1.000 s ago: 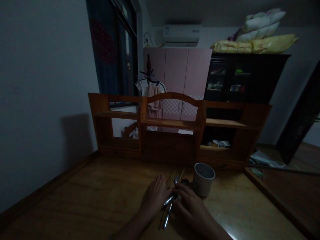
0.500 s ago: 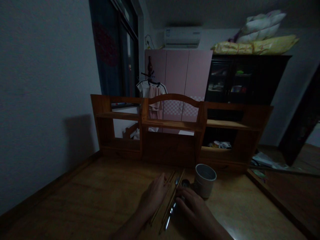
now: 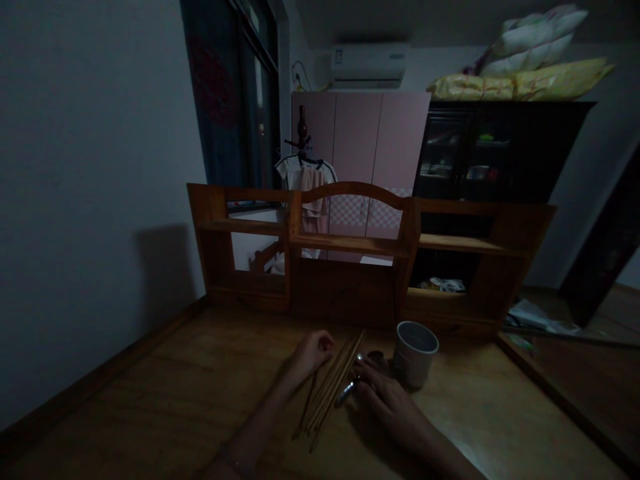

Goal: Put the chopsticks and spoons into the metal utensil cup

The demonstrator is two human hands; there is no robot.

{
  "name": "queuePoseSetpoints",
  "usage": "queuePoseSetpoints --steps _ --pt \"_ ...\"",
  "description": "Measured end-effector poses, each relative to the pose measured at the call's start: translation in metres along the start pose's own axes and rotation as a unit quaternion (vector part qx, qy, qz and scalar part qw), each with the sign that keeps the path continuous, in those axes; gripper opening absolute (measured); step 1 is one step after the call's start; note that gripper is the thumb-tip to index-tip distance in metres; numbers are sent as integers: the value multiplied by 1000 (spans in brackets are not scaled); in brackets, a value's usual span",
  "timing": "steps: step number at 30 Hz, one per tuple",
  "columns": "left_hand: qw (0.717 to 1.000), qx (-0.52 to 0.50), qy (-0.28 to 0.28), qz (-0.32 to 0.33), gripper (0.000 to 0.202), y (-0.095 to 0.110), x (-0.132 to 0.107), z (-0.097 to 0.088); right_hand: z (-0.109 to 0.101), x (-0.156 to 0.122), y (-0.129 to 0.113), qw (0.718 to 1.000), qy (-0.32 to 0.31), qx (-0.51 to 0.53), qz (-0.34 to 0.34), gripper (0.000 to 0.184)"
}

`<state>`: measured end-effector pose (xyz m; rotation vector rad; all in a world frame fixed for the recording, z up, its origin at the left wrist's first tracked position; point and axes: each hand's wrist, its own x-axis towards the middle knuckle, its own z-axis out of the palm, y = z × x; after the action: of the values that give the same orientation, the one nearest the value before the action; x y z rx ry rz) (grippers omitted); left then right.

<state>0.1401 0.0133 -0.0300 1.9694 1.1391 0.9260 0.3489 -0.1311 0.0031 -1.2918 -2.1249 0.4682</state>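
Note:
Several thin wooden chopsticks (image 3: pixel 334 383) lie slanting on the wooden table between my two hands. My left hand (image 3: pixel 316 351) is at their left, its fingers curled in a pinch. One chopstick (image 3: pixel 304 410) runs up under this hand in line with the fingertips, its upper end hidden. My right hand (image 3: pixel 387 397) is closed on a shiny metal spoon (image 3: pixel 346 392) just right of the chopsticks; part of it is covered by the fingers. Behind the right hand stands a grey cylindrical pot (image 3: pixel 415 357), upright. A small dark round object (image 3: pixel 376 359) sits beside it, partly hidden.
A wooden shelf unit (image 3: pixel 350 247) stands along the table's back edge. To the left is a white wall (image 3: pixel 100 200). The table's raised right edge (image 3: pixel 555 400) borders the floor. Farther back are a pink wardrobe (image 3: pixel 355 140) and a dark cabinet (image 3: pixel 525 153).
My left hand has curled its fingers and come off the chopstick bundle, slightly left. The chopsticks lie closer together. The spoon has moved up and away with my right hand.

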Motion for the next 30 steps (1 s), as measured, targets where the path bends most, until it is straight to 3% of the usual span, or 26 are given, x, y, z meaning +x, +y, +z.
queuePoseSetpoints --steps 6,11,15,21,26,30 --pt "996 -11 -80 32 22 15 -6 1 2 -6 -3 998 -2 -55 -26 45" --pt "995 24 -88 34 23 20 -10 5 1 -2 -4 994 2 -105 -2 56" --pt "995 40 -79 49 22 26 -14 7 -5 5 -13 989 -43 -139 -22 64" --pt "987 98 -114 53 21 35 -19 1 -8 5 -21 987 -27 -155 -34 48" --pt "972 221 -55 51 18 48 -36 10 -8 0 -17 986 -14 -163 -30 47" --pt "955 289 -45 59 26 60 -55 22 -7 -3 -15 987 -17 -161 -24 49"
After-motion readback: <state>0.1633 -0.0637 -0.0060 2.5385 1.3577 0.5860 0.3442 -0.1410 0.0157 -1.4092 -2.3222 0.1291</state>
